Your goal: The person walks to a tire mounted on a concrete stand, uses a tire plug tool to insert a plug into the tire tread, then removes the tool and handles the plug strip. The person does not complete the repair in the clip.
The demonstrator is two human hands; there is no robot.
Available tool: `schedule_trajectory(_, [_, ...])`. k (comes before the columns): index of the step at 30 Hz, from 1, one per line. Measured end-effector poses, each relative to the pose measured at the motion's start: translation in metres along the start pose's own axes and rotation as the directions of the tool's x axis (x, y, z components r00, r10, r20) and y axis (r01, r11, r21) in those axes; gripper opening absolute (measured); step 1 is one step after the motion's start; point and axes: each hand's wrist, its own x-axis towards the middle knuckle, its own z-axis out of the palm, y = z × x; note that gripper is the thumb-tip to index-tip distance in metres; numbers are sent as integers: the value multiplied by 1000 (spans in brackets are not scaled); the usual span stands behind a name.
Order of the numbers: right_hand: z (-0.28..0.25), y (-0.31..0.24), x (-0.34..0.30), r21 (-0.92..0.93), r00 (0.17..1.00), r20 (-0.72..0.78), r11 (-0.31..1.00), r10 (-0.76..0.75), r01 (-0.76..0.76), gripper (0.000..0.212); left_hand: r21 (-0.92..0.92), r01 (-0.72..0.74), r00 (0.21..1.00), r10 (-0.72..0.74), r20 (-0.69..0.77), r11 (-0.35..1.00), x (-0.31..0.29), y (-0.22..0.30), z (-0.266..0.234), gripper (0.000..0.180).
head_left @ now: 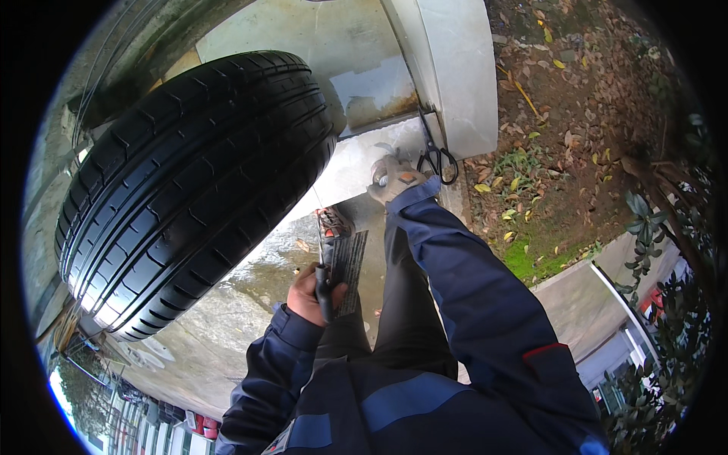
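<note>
My left hand (305, 296) is closed around the black handle of a thin-shafted tool (324, 291) that looks like a tyre plug tool. Its metal shaft points away from me, past my shoe (334, 224). A dark, flat, textured strip (350, 262) shows beside that hand; whether I hold it is unclear. On my left, a big black tyre (197, 182) shows its grooved tread. Stretched farther forward, my right hand (398, 180) is at the pale ledge, its fingers hard to make out against what lies beneath. Close to its right lie black-handled scissors (437, 155), blades pointing away.
A pale concrete slab (462, 76) borders a recess with a wet patch (371, 87). Soil with fallen leaves (561, 121) and moss lies to the right. Leafy branches (652, 220) reach in at the right edge. Damp concrete ground (220, 334) runs below the tyre.
</note>
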Motion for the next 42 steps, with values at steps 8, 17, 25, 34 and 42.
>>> schedule_trajectory(8, [-29,15,-102,600,995,-62,794,-81,102,25,-223,201,976,-214,-36,954,4,2,15,17])
schedule_trajectory(17, [-18,-21,-179,846,963,184,531,-196,-54,26,-380,295,951,-307,30,877,35,5,31,24])
schedule_trajectory(25, [-16,-11,-175,982,990,68,183,-122,-45,25,-489,376,925,-354,141,787,49,2,35,33])
schedule_trajectory(34, [-16,-3,-191,925,924,375,-40,-73,-379,31,-553,313,948,-285,139,772,59,11,43,34])
schedule_trajectory(42, [24,0,-189,899,941,313,-278,-129,-338,42,-330,445,890,-370,268,832,58,-10,34,40])
